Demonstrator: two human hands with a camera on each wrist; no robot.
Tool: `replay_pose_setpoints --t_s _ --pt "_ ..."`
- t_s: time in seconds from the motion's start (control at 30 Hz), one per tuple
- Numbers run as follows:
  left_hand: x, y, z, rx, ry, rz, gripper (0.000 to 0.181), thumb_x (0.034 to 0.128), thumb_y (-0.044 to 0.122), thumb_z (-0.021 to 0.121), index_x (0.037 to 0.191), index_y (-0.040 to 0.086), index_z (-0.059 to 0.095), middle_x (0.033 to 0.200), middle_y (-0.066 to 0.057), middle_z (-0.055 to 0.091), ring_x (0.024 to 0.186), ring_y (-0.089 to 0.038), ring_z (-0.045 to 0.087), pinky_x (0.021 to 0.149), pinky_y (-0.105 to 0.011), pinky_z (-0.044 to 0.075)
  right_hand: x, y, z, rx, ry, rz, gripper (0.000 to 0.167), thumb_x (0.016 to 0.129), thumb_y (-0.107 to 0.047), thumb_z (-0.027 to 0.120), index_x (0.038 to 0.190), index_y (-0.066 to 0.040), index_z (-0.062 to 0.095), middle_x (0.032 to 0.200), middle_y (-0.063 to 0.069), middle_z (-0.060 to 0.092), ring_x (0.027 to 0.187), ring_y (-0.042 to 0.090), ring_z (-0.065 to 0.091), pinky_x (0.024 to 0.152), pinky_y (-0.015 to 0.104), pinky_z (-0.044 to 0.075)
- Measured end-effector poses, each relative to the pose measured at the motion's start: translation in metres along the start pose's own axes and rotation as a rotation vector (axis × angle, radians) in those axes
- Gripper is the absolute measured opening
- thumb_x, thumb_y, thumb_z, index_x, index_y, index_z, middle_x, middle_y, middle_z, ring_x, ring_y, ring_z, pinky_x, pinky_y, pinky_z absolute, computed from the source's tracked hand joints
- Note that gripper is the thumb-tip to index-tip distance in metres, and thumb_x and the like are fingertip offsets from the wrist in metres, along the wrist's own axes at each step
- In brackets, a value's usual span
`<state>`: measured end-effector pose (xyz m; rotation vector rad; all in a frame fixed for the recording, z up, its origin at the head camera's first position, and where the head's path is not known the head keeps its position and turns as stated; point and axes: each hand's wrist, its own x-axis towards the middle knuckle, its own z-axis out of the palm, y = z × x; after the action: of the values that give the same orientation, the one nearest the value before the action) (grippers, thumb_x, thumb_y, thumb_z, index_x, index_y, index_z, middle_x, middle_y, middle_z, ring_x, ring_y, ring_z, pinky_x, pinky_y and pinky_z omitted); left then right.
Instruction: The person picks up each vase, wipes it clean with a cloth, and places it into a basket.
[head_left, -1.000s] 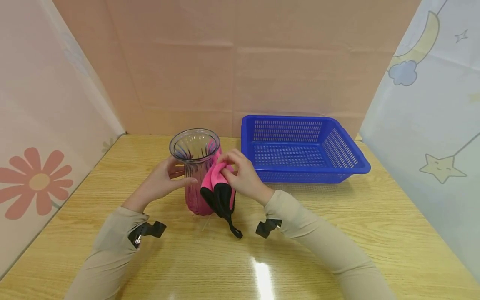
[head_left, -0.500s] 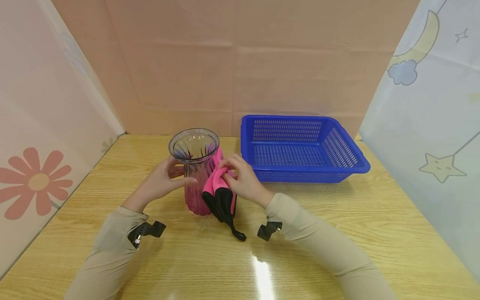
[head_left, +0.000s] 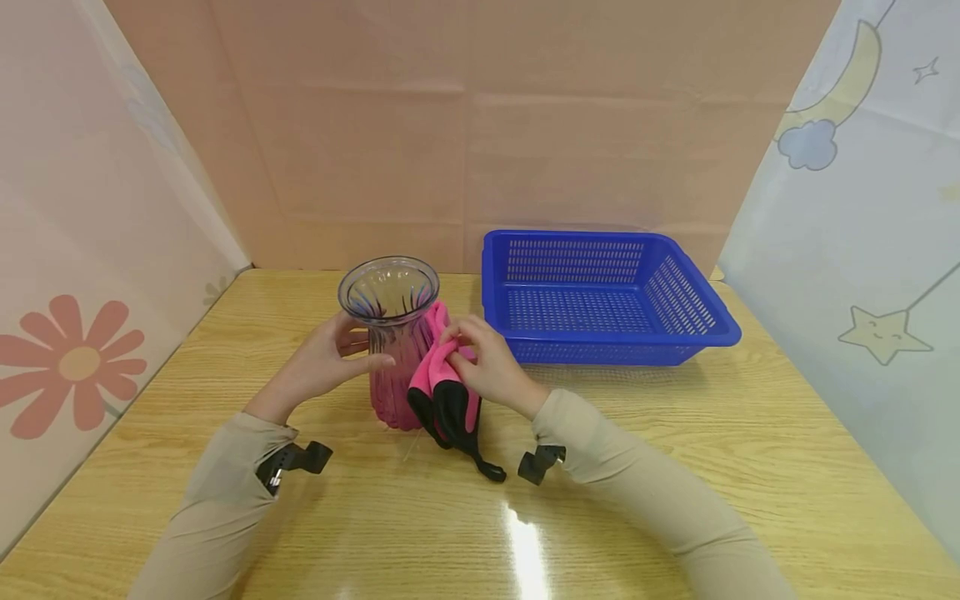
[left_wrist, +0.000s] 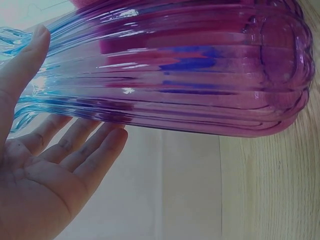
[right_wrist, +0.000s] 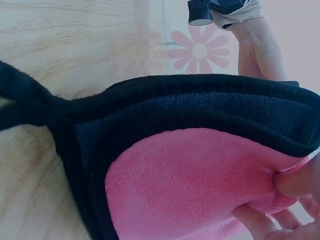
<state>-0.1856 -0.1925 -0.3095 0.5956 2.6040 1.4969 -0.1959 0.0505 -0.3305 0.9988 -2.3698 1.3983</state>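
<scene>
A ribbed glass vase, clear at the top and pink toward its base, stands upright on the table. My left hand holds its neck from the left; in the left wrist view the thumb lies on one side of the glass and the fingers on the other. Bunched against the vase's right side is a pink cleaning cloth with black trim and a hanging loop. My right hand pinches it. The cloth's pink plush is folded between thumb and fingers in the right wrist view.
A blue perforated plastic basket stands behind and right of the vase. The wooden table is bounded by a peach backdrop and printed side panels, a flower on the left and a moon and star on the right.
My right hand has slid slightly down and to the right along the vase's side, and the cloth's black loop has swung right with it. The left hand and the vase have stayed put.
</scene>
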Motion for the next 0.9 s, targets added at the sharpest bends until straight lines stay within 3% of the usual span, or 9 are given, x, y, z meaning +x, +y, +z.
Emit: replay_pose_setpoints --t_s 0.9 --pt "-0.001 0.000 0.000 0.002 0.004 0.009 0.075 0.0827 0.019 0.071 0.144 0.008 0.028 0.141 -0.022 0.042 0.125 -0.045 0.046 0.099 -0.054 0.045 -0.009 0.010 0.003 -0.055 -0.023 0.024 0.011 0.079 0.008 0.059 0.088 0.001 0.059 0.093 0.017 0.060 0.095 0.028 0.060 0.083 0.035 0.058"
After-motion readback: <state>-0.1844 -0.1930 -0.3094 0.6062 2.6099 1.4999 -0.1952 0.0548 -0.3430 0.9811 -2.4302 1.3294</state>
